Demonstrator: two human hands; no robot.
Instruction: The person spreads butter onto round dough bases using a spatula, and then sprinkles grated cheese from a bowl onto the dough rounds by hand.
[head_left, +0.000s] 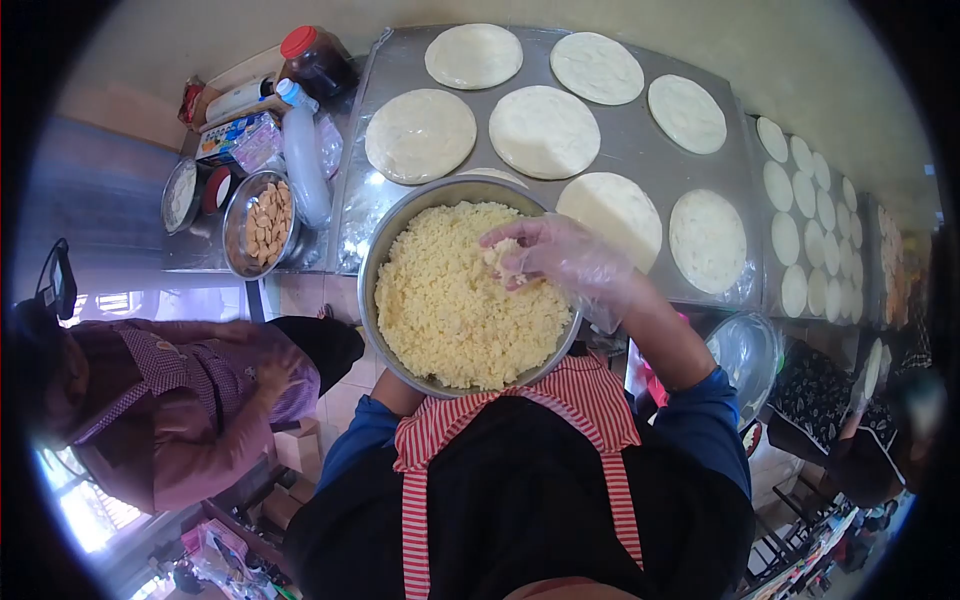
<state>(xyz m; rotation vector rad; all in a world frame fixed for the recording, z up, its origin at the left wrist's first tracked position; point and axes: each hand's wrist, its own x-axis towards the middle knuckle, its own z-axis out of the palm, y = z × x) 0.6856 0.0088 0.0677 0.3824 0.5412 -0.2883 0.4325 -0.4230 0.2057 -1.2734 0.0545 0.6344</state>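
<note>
A large metal bowl (372, 318) full of pale yellow crumbly filling (450, 300) is held against my apron. My right hand (560, 255), in a clear plastic glove, is over the bowl's right part, its fingers curled round a clump of the filling. My left forearm goes under the bowl's lower left side; the left hand itself is hidden beneath the bowl. Flat round dough discs (545, 132) lie on the metal table (345, 200) beyond the bowl, one partly covered by its rim.
At the left stand a bowl of brown pieces (268, 225), a plastic bottle (305, 165) and a red-lidded jar (318, 65). A person (180, 400) stands at the left, another (850, 420) at the right. More discs (785, 238) lie on a farther table.
</note>
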